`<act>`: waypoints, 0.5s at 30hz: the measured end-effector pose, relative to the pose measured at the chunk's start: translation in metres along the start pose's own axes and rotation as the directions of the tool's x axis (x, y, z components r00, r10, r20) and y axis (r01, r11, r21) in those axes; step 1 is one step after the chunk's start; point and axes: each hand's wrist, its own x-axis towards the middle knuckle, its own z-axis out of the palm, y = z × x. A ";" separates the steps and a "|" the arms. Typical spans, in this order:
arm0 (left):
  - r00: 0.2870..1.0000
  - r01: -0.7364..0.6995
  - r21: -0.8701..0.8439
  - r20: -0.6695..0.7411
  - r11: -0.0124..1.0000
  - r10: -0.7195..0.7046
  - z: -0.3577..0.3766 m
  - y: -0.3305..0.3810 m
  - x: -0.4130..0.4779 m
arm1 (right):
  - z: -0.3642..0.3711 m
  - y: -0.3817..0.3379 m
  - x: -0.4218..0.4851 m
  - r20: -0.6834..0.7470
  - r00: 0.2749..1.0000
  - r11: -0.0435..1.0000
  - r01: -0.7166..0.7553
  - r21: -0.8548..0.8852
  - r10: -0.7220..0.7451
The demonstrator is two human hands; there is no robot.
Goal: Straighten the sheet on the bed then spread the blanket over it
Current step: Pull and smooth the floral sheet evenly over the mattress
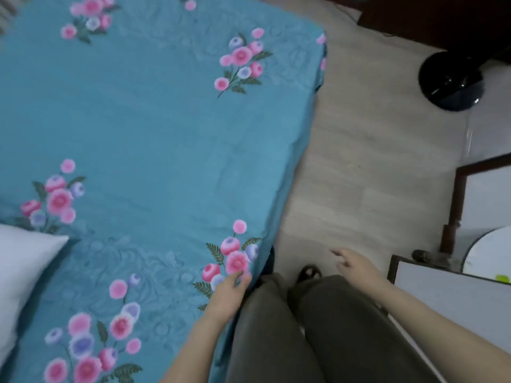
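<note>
The person is standing at the long side edge of the bed (270, 259), looking down along it. The sheet (154, 139), teal with pink flowers, is lying over the whole visible top and hanging over that side edge; it is looking mostly flat, with faint ripples toward the far corner. A white pillow (25, 272) is sitting on it at the near left. No blanket is showing anywhere in view.

The left hand (231, 294) is resting on the sheet right at the side edge, fingers (244, 277) curling over the hem; blur is hiding whether they are pinching the cloth or only pressing on it. The right hand (356, 265) is hanging free over the floor (359, 161), fingers loosely spread and holding nothing.

The straightening seems to be nearly finished, and the risk is lying in the one-handed pull. Tugging the hem from this single spot is likely to be dragging the cloth slantwise, bunching it near the pillow or slipping it off the far corner. Fetching the blanket while the person is brushing the overhang with their legs could be rumpling the edge again.
</note>
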 end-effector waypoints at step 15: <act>0.997 -0.073 0.196 0.045 0.978 0.065 -0.004 0.245 -0.014 | -0.044 0.176 -0.160 0.154 0.786 0.496 -0.514 0.700 0.598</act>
